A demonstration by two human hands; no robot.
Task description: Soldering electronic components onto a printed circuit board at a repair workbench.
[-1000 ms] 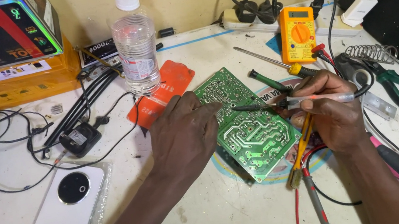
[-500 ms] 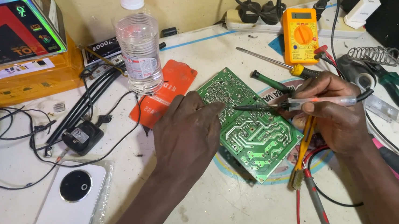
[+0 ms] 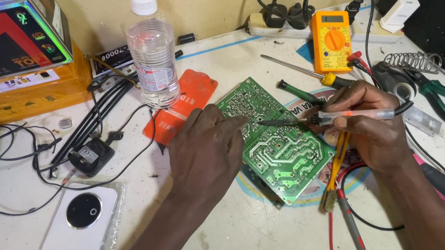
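A white, a little dirty table (image 3: 244,249) stands against a yellowish wall and is full of repair tools. In the middle of it lies a green circuit board (image 3: 277,140), solder side up, on top of a round printed mat. The left hand (image 3: 206,152) lies pressed on the left edge of the board, fingers bent down over it, and keeps it flat. The right hand (image 3: 367,130), to the right of the board, is closed around a thin translucent soldering iron (image 3: 349,116) with a small red light in its body; the dark tip reaches the board near its centre. The same hand seems to carry also a yellow-handled brush (image 3: 337,169) (it hangs down under the palm).

To do this step well, I think the tip must rest only on one joint, the board must not slide under the left hand, and the fingers should stay away from the hot tip.

Behind the board, toward the wall, stand a clear plastic bottle (image 3: 152,52) and an orange multimeter (image 3: 331,40). Right of the board lie green-handled pliers (image 3: 440,98). Left of the board, toward the near edge, lies a white phone (image 3: 66,244), and beyond it a black charger (image 3: 91,156) with cables.
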